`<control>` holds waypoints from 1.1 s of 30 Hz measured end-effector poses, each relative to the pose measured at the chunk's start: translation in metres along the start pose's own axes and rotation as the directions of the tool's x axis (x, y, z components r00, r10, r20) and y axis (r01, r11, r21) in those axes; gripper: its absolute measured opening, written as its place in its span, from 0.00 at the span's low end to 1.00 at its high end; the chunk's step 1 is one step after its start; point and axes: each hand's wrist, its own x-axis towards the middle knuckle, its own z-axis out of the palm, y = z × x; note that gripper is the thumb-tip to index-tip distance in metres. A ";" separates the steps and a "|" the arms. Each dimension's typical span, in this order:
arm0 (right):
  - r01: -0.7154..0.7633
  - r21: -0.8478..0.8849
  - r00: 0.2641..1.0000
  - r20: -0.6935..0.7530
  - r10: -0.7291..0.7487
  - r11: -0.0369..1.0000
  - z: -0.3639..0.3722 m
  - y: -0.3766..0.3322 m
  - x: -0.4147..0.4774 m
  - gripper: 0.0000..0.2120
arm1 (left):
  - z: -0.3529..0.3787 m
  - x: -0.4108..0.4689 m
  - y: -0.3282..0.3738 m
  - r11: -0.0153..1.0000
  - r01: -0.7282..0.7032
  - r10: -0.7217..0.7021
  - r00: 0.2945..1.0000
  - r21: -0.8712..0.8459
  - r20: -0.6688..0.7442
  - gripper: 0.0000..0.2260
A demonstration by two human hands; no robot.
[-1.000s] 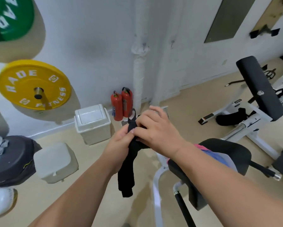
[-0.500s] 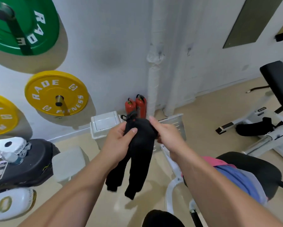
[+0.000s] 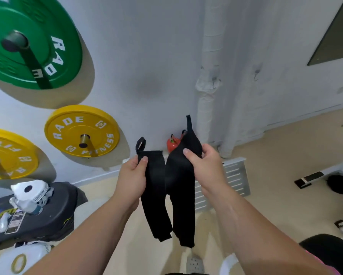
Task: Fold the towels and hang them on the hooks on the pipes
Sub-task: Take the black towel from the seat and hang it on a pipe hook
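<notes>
Black towel held up before the wrapped pipe.
Left hand and right hand each pinch an upper end of the black towel, which hangs doubled, below the pipe and its hook.

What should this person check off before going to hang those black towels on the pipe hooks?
1. Left hand grips the left black towel: ok.
2. Right hand grips the right black towel: ok.
3. Hanging loop on the left towel free and open: ok.
4. Hook on the wrapped pipe bare: ok.
5. Second hook bare: ok.
6. Towels folded neatly: cannot tell; both dangle long.
</notes>
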 end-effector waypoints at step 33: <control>0.162 -0.512 0.912 -0.249 -0.327 0.844 0.137 -0.041 0.199 0.17 | 0.037 0.283 0.098 0.991 0.101 -0.024 0.776 -0.086 0.631 0.13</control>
